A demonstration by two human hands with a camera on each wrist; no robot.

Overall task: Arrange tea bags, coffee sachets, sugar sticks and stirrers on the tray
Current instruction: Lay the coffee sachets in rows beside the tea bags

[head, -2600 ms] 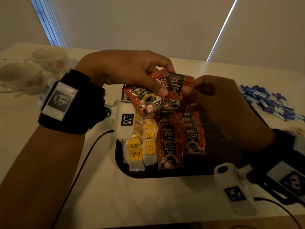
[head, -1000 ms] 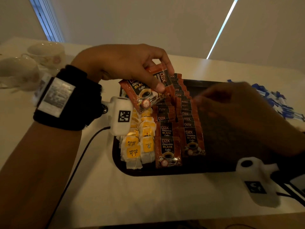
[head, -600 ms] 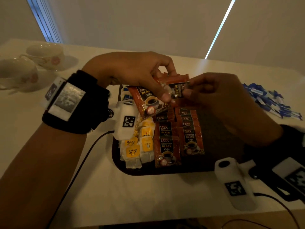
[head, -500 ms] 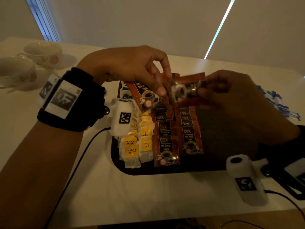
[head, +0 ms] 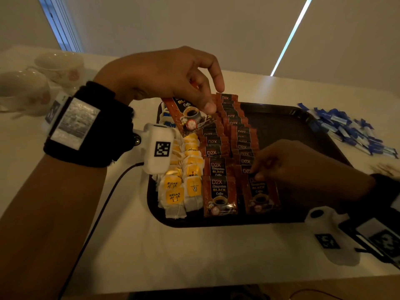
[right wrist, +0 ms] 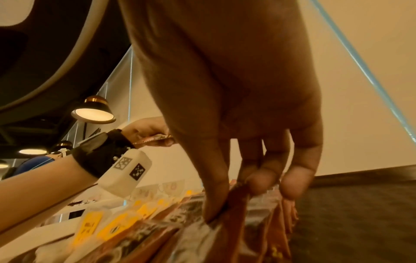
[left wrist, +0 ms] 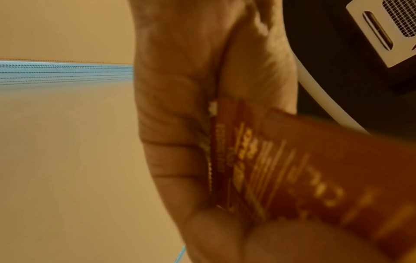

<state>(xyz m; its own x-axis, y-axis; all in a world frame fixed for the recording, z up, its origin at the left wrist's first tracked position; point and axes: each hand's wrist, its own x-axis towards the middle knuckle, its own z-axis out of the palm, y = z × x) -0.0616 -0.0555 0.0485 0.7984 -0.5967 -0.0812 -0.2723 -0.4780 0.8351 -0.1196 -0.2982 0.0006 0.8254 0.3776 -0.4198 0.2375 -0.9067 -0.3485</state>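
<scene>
A dark tray (head: pixel 287 128) holds two rows of tea bags with yellow tags (head: pixel 181 187) and two rows of red-brown coffee sachets (head: pixel 218 191). Above the tray's far left, my left hand (head: pixel 213 98) pinches a small stack of coffee sachets (head: pixel 188 113) between thumb and fingers; the left wrist view shows this stack (left wrist: pixel 292 169) blurred in the grip. My right hand (head: pixel 257 173) is low over the near end of the right sachet row. It pinches the top edge of the front sachet (head: pixel 260 193), seen close in the right wrist view (right wrist: pixel 236 204).
A heap of blue and white sugar sticks (head: pixel 346 131) lies on the white table right of the tray. Two teacups (head: pixel 58 66) stand at the far left. The right half of the tray is bare. A cable runs from my left wrist camera (head: pixel 158 148).
My right hand took one sachet from the stack in my left hand and brought it down to the near end of the right sachet row. My left hand stayed above the tray's far left.
</scene>
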